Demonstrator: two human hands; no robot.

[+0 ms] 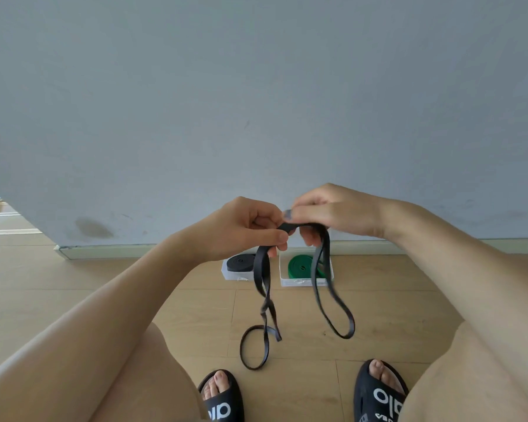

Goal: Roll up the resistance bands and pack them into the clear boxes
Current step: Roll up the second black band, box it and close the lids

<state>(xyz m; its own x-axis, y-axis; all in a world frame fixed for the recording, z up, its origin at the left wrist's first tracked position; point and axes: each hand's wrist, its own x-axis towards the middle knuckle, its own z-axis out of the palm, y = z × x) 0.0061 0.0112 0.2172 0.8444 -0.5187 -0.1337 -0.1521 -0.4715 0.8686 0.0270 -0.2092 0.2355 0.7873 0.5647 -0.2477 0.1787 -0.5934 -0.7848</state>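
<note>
A long thin black resistance band (pixel 333 309) hangs from both of my hands in front of me. My left hand (pixel 244 229) grips one part of it and my right hand (pixel 323 211) pinches the stretch between the hands. Two loops dangle down; the left one is twisted and its end lies on the wooden floor. Behind them, by the wall, stand two clear boxes. The left box (pixel 230 274) holds a rolled black band (pixel 241 261). The right box (pixel 299 282) holds a rolled green band (pixel 299 264).
A pale grey wall (pixel 256 102) with a light skirting board rises just behind the boxes. My knees and feet in black slides (pixel 378 394) frame the wooden floor (pixel 393 306) below the hanging band. A doorway edge shows at far left.
</note>
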